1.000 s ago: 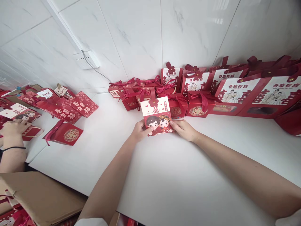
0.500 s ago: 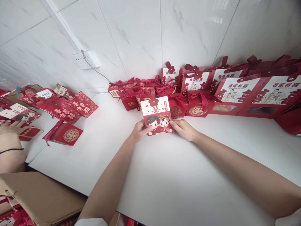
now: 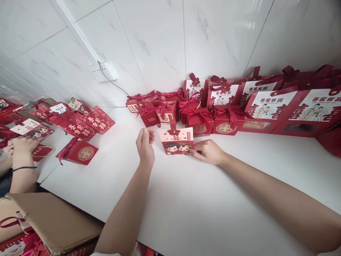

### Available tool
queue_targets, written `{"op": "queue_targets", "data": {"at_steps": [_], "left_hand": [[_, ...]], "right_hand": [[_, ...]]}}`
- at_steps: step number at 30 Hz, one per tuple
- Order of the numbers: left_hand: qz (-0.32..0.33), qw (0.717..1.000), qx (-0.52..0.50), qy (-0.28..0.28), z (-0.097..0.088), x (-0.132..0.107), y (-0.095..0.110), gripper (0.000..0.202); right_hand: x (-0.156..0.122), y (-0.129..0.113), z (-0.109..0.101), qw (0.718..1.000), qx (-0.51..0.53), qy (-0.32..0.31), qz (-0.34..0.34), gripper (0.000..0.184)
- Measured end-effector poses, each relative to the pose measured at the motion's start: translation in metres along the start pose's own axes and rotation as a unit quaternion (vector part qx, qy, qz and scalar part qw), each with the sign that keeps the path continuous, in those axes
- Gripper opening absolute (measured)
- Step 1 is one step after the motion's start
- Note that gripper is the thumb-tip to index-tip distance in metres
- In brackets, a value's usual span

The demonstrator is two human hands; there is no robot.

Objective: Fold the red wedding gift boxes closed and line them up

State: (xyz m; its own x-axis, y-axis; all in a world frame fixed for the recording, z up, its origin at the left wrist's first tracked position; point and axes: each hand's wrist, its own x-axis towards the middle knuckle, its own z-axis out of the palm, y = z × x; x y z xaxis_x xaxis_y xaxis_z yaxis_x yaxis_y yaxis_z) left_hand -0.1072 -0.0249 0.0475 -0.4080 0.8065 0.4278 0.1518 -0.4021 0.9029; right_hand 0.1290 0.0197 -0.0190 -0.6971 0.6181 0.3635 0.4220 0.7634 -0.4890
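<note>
A red and pink gift box (image 3: 178, 146) with two cartoon figures and a flower-shaped handle tab stands on the white table, leaning back slightly. My right hand (image 3: 209, 151) grips its lower right edge, thumb in front and the other fingers curled. Just left of the box and apart from it, my left hand (image 3: 146, 145) is raised with loosely bent fingers and nothing in them. Behind the box sit red ribbon-tied boxes (image 3: 199, 122), close to its top edge.
Tall red gift bags (image 3: 266, 106) line the wall at the right. Flat red boxes (image 3: 80, 126) and a ribboned box (image 3: 82, 152) lie left. A co-worker's hands (image 3: 23, 142) rest beside another cartoon box. An open cardboard carton (image 3: 55, 224) stands at the front left.
My left hand has let go of the gift box and moved up and left. The box now tilts further back, with my right hand still at its edge. The view has shifted slightly.
</note>
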Motion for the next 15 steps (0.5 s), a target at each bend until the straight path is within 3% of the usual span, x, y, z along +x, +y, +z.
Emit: {"op": "queue_targets", "data": {"at_steps": [3, 7, 12, 15], "left_hand": [[-0.062, 0.994, -0.084, -0.035, 0.016, -0.022, 0.047, 0.038], [-0.123, 0.969, -0.146, -0.154, 0.038, -0.058, 0.093, 0.04], [-0.142, 0.933, -0.201, -0.262, 0.043, -0.077, 0.104, 0.039], [-0.134, 0.914, -0.225, -0.31, 0.037, -0.08, 0.101, 0.037]], "right_hand": [[0.001, 0.001, 0.002, 0.999, 0.025, 0.003, 0.024, 0.043], [-0.001, 0.002, 0.002, 0.998, 0.051, 0.024, 0.023, 0.044], [0.001, -0.023, -0.017, 0.969, 0.109, 0.223, 0.02, 0.054], [0.004, -0.057, -0.043, 0.935, 0.241, 0.257, 0.038, 0.047]]}}
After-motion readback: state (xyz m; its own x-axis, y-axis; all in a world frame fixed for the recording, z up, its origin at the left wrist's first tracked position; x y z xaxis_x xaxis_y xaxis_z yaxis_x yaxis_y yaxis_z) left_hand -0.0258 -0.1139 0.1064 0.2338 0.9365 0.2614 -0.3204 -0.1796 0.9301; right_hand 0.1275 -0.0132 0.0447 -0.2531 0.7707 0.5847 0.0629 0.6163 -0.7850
